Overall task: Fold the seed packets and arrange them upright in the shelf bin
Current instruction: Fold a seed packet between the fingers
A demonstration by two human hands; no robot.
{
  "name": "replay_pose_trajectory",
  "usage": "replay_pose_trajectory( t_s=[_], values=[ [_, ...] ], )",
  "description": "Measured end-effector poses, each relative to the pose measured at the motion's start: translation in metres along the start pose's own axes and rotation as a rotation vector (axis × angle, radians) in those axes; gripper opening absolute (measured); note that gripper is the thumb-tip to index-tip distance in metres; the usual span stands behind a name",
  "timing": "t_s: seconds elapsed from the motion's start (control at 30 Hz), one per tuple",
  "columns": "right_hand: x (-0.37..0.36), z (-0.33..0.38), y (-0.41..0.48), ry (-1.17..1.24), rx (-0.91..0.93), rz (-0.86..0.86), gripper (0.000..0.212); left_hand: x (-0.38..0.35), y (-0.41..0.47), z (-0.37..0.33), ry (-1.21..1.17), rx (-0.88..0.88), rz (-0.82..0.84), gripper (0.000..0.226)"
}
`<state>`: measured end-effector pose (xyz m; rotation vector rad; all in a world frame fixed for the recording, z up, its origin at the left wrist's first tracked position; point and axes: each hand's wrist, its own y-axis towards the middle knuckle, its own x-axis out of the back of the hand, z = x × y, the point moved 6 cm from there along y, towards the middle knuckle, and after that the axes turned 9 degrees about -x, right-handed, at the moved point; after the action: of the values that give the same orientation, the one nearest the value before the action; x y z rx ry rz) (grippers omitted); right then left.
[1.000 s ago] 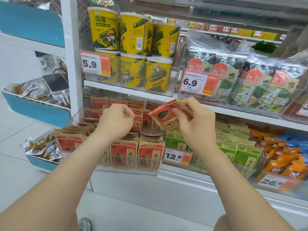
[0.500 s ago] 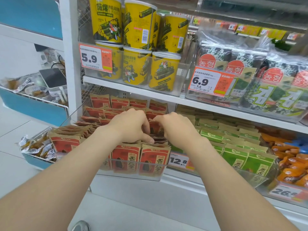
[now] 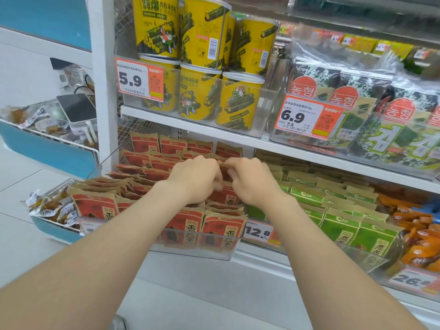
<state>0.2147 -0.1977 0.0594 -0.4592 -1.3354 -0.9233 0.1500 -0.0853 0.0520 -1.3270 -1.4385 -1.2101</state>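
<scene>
Single head-worn wide-angle view, looking forward and down, close on the shelf bin [image 3: 190, 244] of red seed packets [image 3: 221, 227].

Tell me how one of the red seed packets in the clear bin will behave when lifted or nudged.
A red seed packet is probably light and bendy: those in the middle rows lie slumped and creased. Nudged, it likely tips rather than slides, since the front ones lean on the clear bin wall. The matte paper-like face should not be slippery.
</scene>
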Motion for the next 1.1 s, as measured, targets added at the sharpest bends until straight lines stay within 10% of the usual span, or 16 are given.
replay_pose_trajectory(
  t_s=[0.43,0.7,0.87,1.1],
  values=[
    [-0.014,0.008,0.002,-0.085,-0.134,0.371,0.042,0.015,-0.014,0.026,-0.079,0.135,-0.250,0.048],
    [0.007,-0.005,0.011,0.212,-0.247,-0.145,0.038,-0.005,-0.015,0.023,-0.192,-0.019,0.042,0.048],
    [-0.009,0.003,0.014,0.045,-0.223,0.024,0.062,-0.002,-0.022,0.022,-0.264,-0.051,0.030,0.037],
    [-0.009,0.001,0.014,-0.163,-0.306,0.003,0.022,0.005,-0.031,0.019,-0.194,-0.027,-0.054,0.027]
  ],
)
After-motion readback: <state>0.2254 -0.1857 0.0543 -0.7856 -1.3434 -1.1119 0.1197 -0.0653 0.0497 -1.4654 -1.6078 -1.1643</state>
